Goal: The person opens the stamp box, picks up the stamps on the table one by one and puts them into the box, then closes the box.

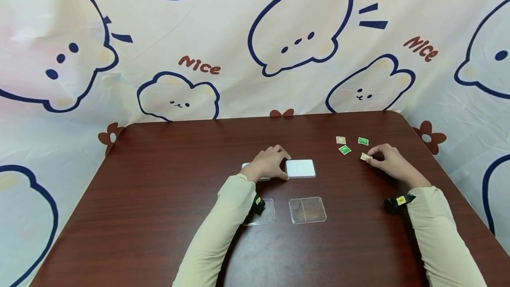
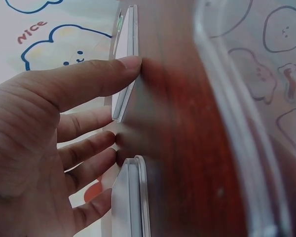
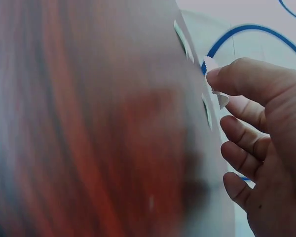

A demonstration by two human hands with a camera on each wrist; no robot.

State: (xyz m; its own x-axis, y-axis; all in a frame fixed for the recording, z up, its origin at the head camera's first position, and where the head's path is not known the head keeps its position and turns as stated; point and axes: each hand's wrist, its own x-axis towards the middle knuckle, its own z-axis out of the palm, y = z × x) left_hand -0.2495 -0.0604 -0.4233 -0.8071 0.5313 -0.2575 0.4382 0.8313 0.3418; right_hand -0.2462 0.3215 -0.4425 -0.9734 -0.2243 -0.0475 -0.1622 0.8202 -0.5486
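In the head view my left hand (image 1: 267, 163) is at the left end of a flat clear case (image 1: 301, 168) with a white top. Its thumb and index finger hold the edges of that case; the other fingers stand apart from it. Under the same hand a second white-topped case (image 2: 133, 197) is partly hidden. My right hand (image 1: 392, 163), farther right, pinches a small pale postage stamp (image 1: 365, 157) with a serrated edge between thumb and index finger. Beyond it lie two green stamps (image 1: 363, 141) and one beige stamp (image 1: 340, 140).
Nearer on the dark wooden table (image 1: 159, 203) lie two transparent lids, the right lid (image 1: 307, 210) in full view and the left lid (image 1: 268, 211) partly behind the left wrist's camera (image 1: 258, 205). A printed cloth (image 1: 239, 87) hangs around the table's far side and sides.
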